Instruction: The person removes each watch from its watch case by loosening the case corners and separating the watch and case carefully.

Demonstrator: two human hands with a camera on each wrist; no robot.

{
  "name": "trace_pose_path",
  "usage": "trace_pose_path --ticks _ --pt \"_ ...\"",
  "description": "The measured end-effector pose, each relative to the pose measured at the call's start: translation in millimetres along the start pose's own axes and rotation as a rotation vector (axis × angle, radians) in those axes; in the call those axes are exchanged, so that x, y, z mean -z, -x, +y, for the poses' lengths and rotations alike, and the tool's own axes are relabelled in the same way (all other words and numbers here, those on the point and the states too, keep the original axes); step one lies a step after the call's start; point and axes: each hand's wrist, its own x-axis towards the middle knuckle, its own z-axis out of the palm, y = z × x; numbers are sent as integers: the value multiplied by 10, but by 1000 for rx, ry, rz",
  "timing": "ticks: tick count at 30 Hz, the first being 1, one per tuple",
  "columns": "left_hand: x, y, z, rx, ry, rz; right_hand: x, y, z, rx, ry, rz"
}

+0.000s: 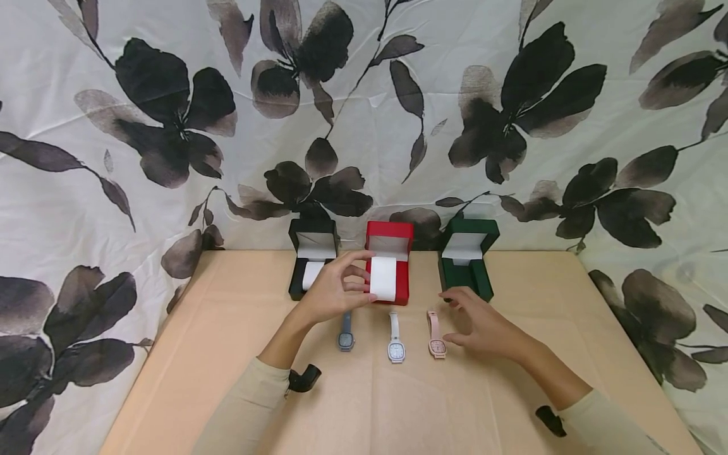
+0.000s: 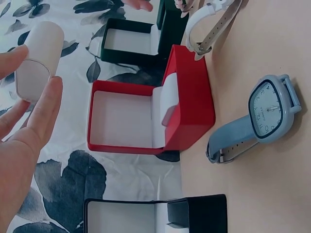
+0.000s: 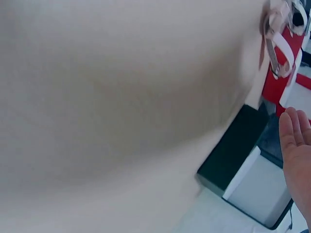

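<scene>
My left hand (image 1: pixel 335 287) holds a white cylindrical watch cushion (image 2: pixel 41 58) between thumb and fingers. In the head view the cushion overlaps the open red watch box (image 1: pixel 402 281); another white cushion (image 2: pixel 169 97) sits inside that box in the left wrist view. My right hand (image 1: pixel 483 322) holds nothing, its thumb and fingers spread apart just right of a pink watch (image 1: pixel 436 347). Its fingertips are at the front of the open green watch box (image 1: pixel 483 278), which has no cushion inside. A white watch (image 1: pixel 395 351) and a blue-grey watch (image 1: pixel 345 341) lie in front of the boxes.
An open black watch box (image 1: pixel 297 281) with a white cushion stands at the left of the row, partly behind my left hand. The boxes stand at the back edge of the beige table (image 1: pixel 432 404). Behind hangs a white floral cloth (image 1: pixel 409 31).
</scene>
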Motion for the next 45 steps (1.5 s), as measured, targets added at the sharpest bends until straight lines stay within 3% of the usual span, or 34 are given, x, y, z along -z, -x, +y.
trace_pose_path --ticks 8,15,26,38,45 --pt "-35 -48 -29 -13 -13 11 182 -50 128 93 30 82" --pt "-92 -84 -37 -14 -5 21 327 -91 198 85 4 125" --pt "-213 -183 -75 -25 -33 23 451 -125 424 111 85 248" --pt "-375 -310 -88 -72 -44 32 570 -177 729 1 27 217" --pt "-443 -447 -87 -61 -53 5 652 -260 929 -5 22 213"
